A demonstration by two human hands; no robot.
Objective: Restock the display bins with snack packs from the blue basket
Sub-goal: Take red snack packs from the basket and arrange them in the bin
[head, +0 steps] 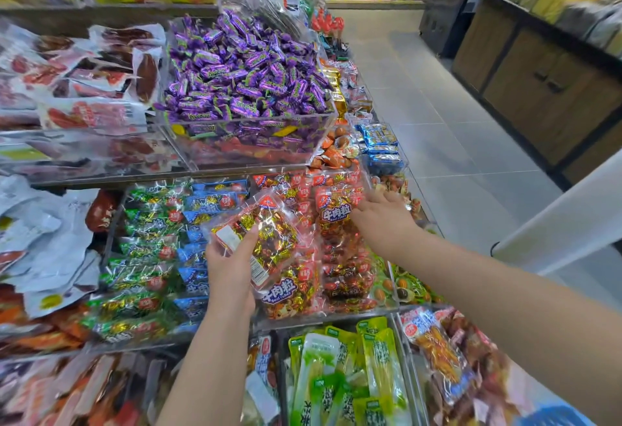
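- Left hand (232,266): raised over the front of the middle shelf, palm turned toward the camera, forearm coming up from the bottom edge of the view.
- Its grip: the thumb lies across the near face of a red snack pack (261,235) and the fingers curl behind it, so the pack is pinched between thumb and fingers.
- The pack is tilted, its white label toward the hand. It sits above the seam between the blue packs (210,203) and the clear bin (323,315) of red packs.
- Right hand (383,218): reached forward and to the left, back of the hand up, forearm running in from the lower right corner.
- Its fingers are stretched out and loosely together. The tips touch the upper right edge of an upright red pack (336,208) at the back of the same bin. No curl round that pack is visible.
- Stock in the bin: red packs standing in rows, touching one another, filling it front to back.
- Beside it, to the left: green packs (144,257), then the blue packs.
- Shelf above: a clear bin heaped with purple sweets (245,65).
- Shelf below: green-and-yellow packs (336,375) upright.
- Lower right corner: a blue shape (555,416), too blurred to identify as the basket.
- Right of the display: grey floor tiles (437,129).
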